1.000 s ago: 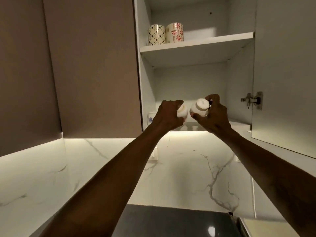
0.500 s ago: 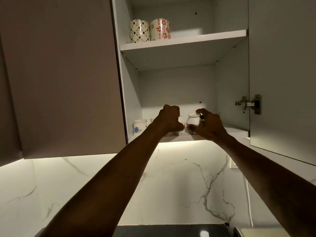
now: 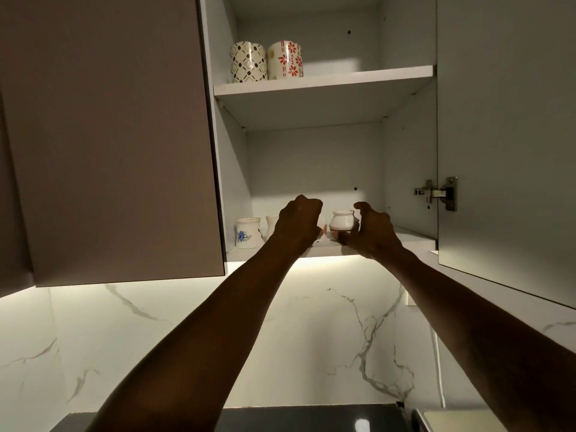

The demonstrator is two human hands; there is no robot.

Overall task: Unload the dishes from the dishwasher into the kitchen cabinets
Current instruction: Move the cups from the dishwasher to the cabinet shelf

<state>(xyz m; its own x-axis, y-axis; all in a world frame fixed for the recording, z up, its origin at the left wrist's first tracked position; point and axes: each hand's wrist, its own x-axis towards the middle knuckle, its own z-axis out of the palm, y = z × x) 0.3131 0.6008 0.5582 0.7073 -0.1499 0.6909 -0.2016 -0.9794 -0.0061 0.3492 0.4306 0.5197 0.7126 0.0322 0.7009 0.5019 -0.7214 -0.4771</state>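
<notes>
Head view, looking up into an open cabinet (image 3: 314, 157), centre of frame. Both bare arms reach up from the lower corners to its lower shelf (image 3: 411, 236).

Right hand (image 3: 372, 233): just right of centre, fingers (image 3: 346, 240) curled round the base of a small white pot (image 3: 341, 220), thumb arched above its rim. The pot is upright at the shelf's front edge, between the two hands. Cannot tell whether it stands on the shelf or hangs just over it.

Left hand (image 3: 299, 224): just left of the pot, back of hand to the camera, fingers curled in tight. Whatever is inside the curl is hidden; cannot tell if it grips anything.

Left of that hand, on the same shelf: a pale cup (image 3: 271, 226), partly hidden behind the knuckles, and a blue-flower mug (image 3: 247, 233) near the cabinet's left wall.

Upper shelf (image 3: 327, 84), top centre: a checked mug (image 3: 248, 62) and a red-flower mug (image 3: 285, 59), side by side, touching or nearly so.

Open door (image 3: 505, 135) fills the right edge, hinge (image 3: 439, 192) at mid-height. Closed door (image 3: 109, 135) fills upper left. Lit marble backsplash (image 3: 280, 338) below.
</notes>
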